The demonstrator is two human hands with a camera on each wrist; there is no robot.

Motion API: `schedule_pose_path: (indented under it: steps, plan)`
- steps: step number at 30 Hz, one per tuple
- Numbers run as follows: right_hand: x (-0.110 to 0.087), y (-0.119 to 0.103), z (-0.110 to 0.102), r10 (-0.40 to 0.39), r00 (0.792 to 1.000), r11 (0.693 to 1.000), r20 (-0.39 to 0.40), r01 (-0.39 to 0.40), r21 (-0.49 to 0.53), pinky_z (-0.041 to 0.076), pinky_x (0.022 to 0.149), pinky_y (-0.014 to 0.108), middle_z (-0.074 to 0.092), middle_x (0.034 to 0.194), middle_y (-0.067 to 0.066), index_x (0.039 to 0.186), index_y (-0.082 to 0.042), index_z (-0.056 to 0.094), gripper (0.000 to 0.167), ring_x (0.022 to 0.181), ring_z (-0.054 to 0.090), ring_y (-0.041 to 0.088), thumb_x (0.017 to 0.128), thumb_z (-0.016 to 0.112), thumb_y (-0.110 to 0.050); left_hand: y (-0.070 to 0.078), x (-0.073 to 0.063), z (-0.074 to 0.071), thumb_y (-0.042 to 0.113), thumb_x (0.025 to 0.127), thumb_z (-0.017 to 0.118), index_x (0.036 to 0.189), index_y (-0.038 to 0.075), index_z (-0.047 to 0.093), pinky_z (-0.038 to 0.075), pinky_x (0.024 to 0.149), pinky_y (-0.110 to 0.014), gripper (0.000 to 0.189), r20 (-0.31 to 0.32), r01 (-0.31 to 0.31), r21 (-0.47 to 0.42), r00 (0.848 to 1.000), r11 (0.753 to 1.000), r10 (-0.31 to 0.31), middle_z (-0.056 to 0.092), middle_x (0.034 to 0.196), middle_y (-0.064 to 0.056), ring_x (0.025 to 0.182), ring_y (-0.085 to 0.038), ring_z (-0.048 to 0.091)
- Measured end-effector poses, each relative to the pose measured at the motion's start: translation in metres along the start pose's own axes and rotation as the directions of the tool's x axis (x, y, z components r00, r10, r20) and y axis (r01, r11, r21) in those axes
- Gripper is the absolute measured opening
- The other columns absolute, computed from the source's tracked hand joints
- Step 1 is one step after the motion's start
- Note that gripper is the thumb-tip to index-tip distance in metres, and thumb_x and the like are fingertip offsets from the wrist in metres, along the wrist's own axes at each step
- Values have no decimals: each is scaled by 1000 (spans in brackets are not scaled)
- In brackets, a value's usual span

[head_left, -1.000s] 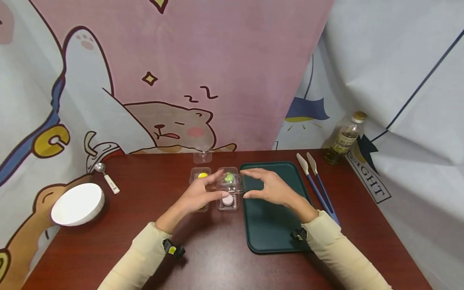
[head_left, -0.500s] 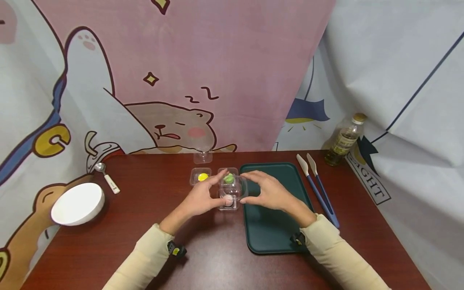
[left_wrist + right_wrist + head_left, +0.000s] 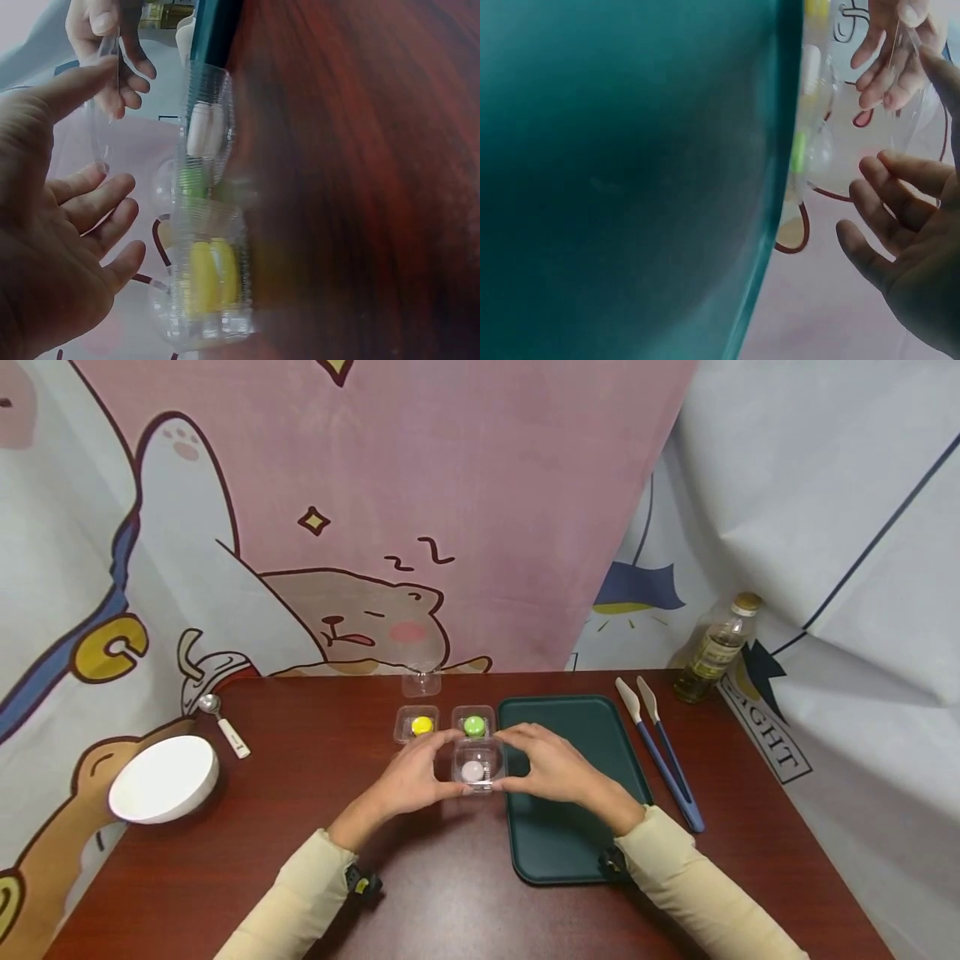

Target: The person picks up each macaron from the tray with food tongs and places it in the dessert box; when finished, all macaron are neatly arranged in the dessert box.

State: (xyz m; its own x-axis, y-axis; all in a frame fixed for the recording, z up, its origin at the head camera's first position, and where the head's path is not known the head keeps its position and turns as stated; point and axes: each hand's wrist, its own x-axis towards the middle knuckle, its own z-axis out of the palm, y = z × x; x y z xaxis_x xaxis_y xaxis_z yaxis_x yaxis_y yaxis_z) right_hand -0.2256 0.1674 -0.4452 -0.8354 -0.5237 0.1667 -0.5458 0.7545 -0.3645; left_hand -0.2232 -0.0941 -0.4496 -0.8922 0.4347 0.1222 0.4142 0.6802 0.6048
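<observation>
Between them, my left hand (image 3: 411,777) and right hand (image 3: 551,768) pinch opposite edges of a clear plastic lid (image 3: 101,131). The lid is held level, close over a clear box with a pale macaron (image 3: 472,772) in it. In the left wrist view a gap shows between the lid and the boxes. Behind that box stands another with a green macaron (image 3: 474,726). A yellow macaron (image 3: 422,726) sits in a box at the back left. Nearest my left hand is a further yellow macaron (image 3: 214,277) in its box, hidden by that hand in the head view.
A dark green tray (image 3: 570,852) lies beneath my right hand. Right of it are tongs (image 3: 667,768) with blue handles and an oil bottle (image 3: 708,652). On the left are a white bowl (image 3: 163,779) and a scoop (image 3: 225,727). A clear lid (image 3: 422,683) lies at the back.
Both hands have brought the lid toward the front, from over the green macaron to over the pale one. The lid has been turned from tilted to level.
</observation>
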Motion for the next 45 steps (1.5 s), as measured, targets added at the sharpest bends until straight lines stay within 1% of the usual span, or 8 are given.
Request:
schedule_pose_path:
  steps: [8,13,16,20,25,30,39,45]
  plan:
    - [0,-6,8,19,1000,998,-17,-20,-64,55,97,49,66,131,9,146,-13,56,83,120,63,27,79,82,-55,-6,2,8,36,72,92,140,17,58,46,107,-58,78,-22,10,39,1000,999,-10,63,138,-7,132,-30,55]
    - [5,-9,9,25,1000,994,2,-24,-109,55,94,46,69,126,8,141,-11,60,80,114,64,26,78,83,-55,-7,4,6,36,71,93,138,16,59,38,114,-59,78,-16,-24,91,1000,996,25,63,139,-6,136,-31,52]
    - [7,-10,10,31,999,991,20,-29,-131,54,95,47,69,126,9,138,-12,63,78,114,64,27,77,83,-56,-8,5,6,39,71,92,138,16,60,36,116,-58,78,2,-41,155,999,987,41,62,142,-5,138,-31,50]
    - [9,-12,11,45,998,988,48,-37,-151,54,94,46,69,124,9,134,-12,66,74,112,64,27,77,84,-55,-9,7,5,44,72,90,139,14,61,40,115,-55,78,50,-60,232,997,971,50,63,141,-6,135,-30,52]
    - [12,-12,14,63,993,982,97,-45,-181,54,94,45,68,125,10,133,-10,67,74,111,63,27,78,83,-57,-8,9,5,43,75,89,139,10,62,41,114,-51,77,108,-72,278,993,958,43,65,138,-8,132,-29,54]
    - [15,-13,15,65,991,980,114,-41,-197,53,94,45,68,125,11,133,-9,67,75,110,63,27,78,82,-58,-7,10,6,41,75,89,139,9,62,41,115,-52,76,107,-64,293,994,954,34,65,137,-8,133,-30,54]
    - [18,-14,14,62,990,978,130,-34,-206,53,96,46,68,125,12,134,-8,66,76,111,62,28,78,82,-57,-7,11,7,44,74,88,139,8,61,33,120,-53,79,104,-59,331,994,942,25,64,139,-9,136,-32,52]
    - [19,-14,14,60,989,979,132,-32,-203,53,94,45,68,125,11,133,-8,67,74,109,62,27,79,82,-55,-8,11,8,42,73,90,138,5,62,34,118,-53,80,92,-59,292,995,955,33,67,136,-11,133,-35,55]
